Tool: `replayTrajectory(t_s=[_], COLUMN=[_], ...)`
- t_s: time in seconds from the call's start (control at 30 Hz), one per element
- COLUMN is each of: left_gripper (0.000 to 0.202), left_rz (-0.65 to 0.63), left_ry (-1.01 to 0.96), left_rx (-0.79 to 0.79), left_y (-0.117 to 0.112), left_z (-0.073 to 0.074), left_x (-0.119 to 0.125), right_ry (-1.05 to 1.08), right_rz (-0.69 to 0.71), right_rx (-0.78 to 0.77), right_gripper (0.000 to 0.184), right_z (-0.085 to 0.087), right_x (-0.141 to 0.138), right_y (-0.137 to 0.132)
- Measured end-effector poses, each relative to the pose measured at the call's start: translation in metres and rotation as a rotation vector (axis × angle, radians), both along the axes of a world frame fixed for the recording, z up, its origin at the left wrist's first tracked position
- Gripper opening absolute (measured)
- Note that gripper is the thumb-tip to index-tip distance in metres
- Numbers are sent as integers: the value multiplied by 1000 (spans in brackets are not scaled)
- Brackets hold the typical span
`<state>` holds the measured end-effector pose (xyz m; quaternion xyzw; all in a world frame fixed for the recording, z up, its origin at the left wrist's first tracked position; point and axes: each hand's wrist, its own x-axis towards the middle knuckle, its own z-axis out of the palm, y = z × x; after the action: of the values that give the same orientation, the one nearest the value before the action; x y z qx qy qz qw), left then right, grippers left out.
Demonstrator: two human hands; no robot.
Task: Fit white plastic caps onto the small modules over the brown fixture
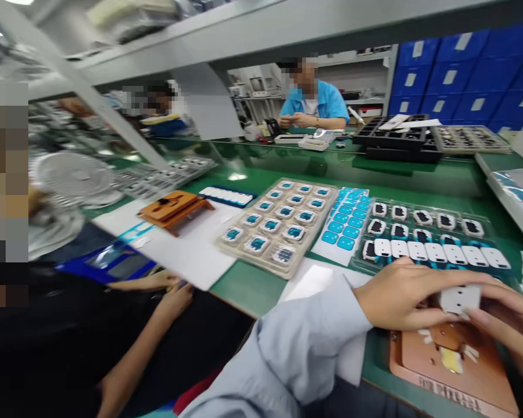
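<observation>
Hands (401, 297) (512, 316) pinch white plastic piece (459, 299), long axis sideways.

Just right of the beige tray (250, 261) of blue-centred parts lie a sheet of blue pads (344, 217) and a dark tray (488, 238) of white-capped pieces. Left of the beige tray, an orange fixture (169, 210) sits on a white sheet (192, 255). Well beyond the beige tray sit a co-worker in a blue shirt (314, 101) and blue storage bins (457, 75).
</observation>
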<state>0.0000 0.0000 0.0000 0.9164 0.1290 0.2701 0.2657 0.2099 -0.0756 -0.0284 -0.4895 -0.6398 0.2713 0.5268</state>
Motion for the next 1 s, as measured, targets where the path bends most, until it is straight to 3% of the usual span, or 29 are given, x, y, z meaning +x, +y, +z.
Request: replayTrajectory(t_s=[0.1,0.23,0.4,0.7,1.0], left_gripper=[66,56,54,51,57], left_rz=[75,159,221,172,107], left_ry=[-80,-173,-191,-255,-242], left_rx=[8,40,86,131,133], left_y=[-2,-5,-6,-6,-7], left_z=[-5,-4,-3,-4,-3], left_x=[-1,-3,-3,-2,-3], right_ry=[2,9,-35,-31,-28], right_rz=[60,155,192,210,135], right_rx=[42,116,106,100,67], right_gripper=[18,24,29,37,16], right_z=[10,22,22,21,22], right_x=[-10,-20,-22,-20,-23], right_y=[3,5,5,7,5])
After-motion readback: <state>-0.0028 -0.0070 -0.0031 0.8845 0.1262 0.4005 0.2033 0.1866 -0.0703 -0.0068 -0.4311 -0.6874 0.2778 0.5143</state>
